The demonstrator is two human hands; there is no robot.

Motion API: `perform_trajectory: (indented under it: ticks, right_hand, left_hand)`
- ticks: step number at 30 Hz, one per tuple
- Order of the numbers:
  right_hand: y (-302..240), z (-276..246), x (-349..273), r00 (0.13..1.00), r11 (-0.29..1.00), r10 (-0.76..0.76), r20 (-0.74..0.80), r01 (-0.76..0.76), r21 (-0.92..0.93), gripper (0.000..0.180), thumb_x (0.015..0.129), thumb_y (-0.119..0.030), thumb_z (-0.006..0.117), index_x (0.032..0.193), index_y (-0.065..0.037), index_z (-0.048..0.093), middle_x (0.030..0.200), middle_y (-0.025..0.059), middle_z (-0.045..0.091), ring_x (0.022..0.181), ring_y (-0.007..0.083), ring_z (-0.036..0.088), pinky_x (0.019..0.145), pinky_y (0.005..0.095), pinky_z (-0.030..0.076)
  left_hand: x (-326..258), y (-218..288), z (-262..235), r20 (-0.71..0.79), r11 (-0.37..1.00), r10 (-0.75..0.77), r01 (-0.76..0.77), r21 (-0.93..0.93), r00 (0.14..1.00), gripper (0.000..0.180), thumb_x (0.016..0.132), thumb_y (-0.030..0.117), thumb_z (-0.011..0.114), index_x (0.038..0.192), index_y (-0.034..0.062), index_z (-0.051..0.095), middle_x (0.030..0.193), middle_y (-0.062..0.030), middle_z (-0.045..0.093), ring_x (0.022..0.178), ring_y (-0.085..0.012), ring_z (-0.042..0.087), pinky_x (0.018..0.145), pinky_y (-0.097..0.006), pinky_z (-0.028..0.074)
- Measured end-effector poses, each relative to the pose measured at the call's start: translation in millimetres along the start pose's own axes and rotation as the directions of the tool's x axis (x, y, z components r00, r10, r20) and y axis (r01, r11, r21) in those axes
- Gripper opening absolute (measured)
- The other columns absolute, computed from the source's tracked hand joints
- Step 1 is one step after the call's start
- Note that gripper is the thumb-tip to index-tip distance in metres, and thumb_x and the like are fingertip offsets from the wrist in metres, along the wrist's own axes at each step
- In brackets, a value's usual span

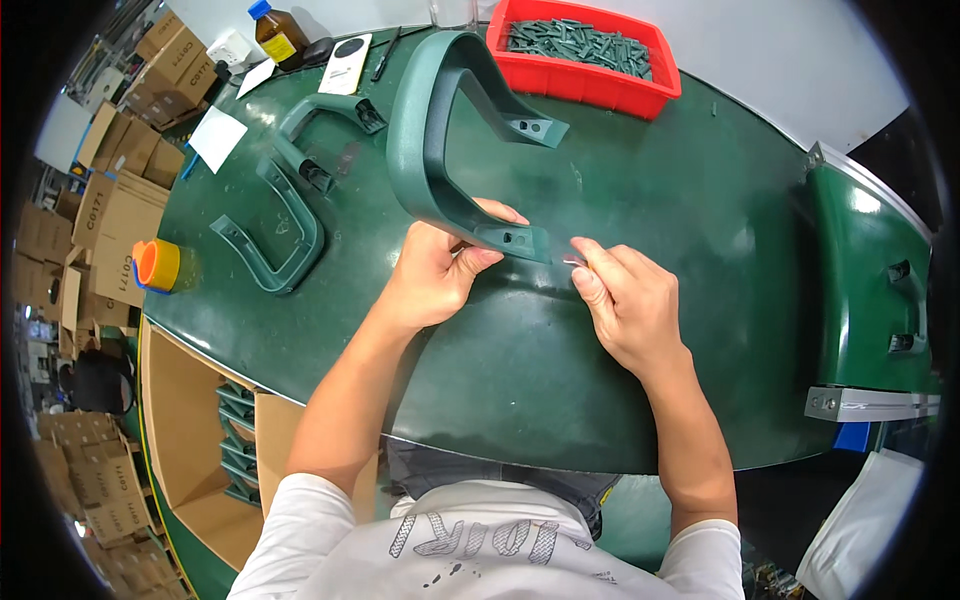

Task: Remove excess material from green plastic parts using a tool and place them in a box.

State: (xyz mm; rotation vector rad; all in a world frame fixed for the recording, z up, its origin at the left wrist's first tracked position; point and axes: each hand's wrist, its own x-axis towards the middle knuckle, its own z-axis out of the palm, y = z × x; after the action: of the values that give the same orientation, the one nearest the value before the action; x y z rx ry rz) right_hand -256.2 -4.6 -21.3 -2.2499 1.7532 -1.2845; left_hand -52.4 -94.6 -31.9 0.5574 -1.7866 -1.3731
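Note:
A large dark-green U-shaped plastic handle (412, 150) is held up in front of me, its curved side to the left. My left hand (432, 278) grips its nearer arm, thumb and fingers closed close to the flat end with a dark hole. The other end, also holed, points right and farther away. Just right of the nearer end, my right hand (632, 300) pinches a thin, small thing (573, 261) with a pale tip; its kind is too small to make out. The tip is close to the handle's end, and I cannot tell whether they touch.
Two more green handles (305, 235) (290, 125) lie at left on the green table (740, 230). A red bin (590, 92) of small green parts stands at the back. An orange tape roll (160, 265) sits at the left edge, above an open carton (185, 440). A green panel fixture (865, 290) stands right.

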Motion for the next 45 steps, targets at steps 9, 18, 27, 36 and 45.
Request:
perform_trajectory:
  ticks: [9,18,27,36,45]
  right_hand:
    - [0.8,1.0,-0.6,0.999,0.998,0.014,-0.048,-0.017,-0.066,0.017,0.073,-0.02,0.073,0.08,-0.005,0.068,0.06,0.0032,0.049,0.052,0.0178,0.049,0.044,0.0317,0.037]
    - [4.6,0.4,0.1,0.996,0.996,0.059,-0.071,-0.063,-0.059,0.015,0.075,-0.02,0.072,0.081,-0.007,0.07,0.059,0.003,0.049,0.052,0.0186,0.049,0.045,0.0322,0.038]
    - [-9.0,-2.5,0.2,0.918,0.744,0.352,0.183,-0.394,0.541,0.022,0.079,-0.018,0.072,0.089,0.001,0.067,0.068,0.0052,0.054,0.058,0.0096,0.048,0.05,0.0256,0.038]
    - [-17.2,-8.9,-0.5,0.917,0.706,0.254,0.307,-0.392,0.589,0.03,0.083,-0.023,0.069,0.085,0.006,0.064,0.061,0.0057,0.053,0.054,0.0101,0.048,0.048,0.0267,0.036]
    - [-14.5,-2.4,-5.5,0.982,0.878,0.157,0.102,-0.186,0.442,0.027,0.083,-0.025,0.067,0.076,0.001,0.065,0.054,0.0072,0.048,0.046,0.0182,0.044,0.045,0.0305,0.034]
  left_hand:
    - [-0.5,-2.2,-4.3,0.066,0.992,0.038,-0.045,0.115,0.997,0.033,0.086,0.02,0.062,0.11,-0.0015,0.053,0.107,-0.0135,0.06,0.095,-0.0169,0.057,0.083,-0.029,0.046]
    - [-2.4,1.7,0.8,0.075,0.998,-0.061,0.058,0.036,0.995,0.033,0.086,0.019,0.063,0.108,-0.0025,0.054,0.106,-0.0134,0.061,0.095,-0.017,0.058,0.083,-0.029,0.047]
    - [-3.3,1.2,15.6,-0.029,0.951,-0.008,-0.001,-0.309,1.0,0.03,0.079,0.003,0.069,0.105,-0.0012,0.054,0.106,-0.0153,0.06,0.098,-0.0186,0.058,0.083,-0.03,0.049]
    - [-5.9,0.2,23.3,-0.085,0.925,-0.02,-0.014,-0.381,0.996,0.044,0.063,-0.005,0.078,0.099,0.0042,0.055,0.099,-0.0148,0.063,0.095,-0.0226,0.062,0.08,-0.033,0.053]
    - [-1.3,-5.1,12.1,-0.064,0.797,0.073,-0.097,-0.596,0.995,0.042,0.063,0.006,0.082,0.094,0.0112,0.055,0.096,-0.0108,0.064,0.094,-0.0286,0.06,0.057,-0.025,0.05]
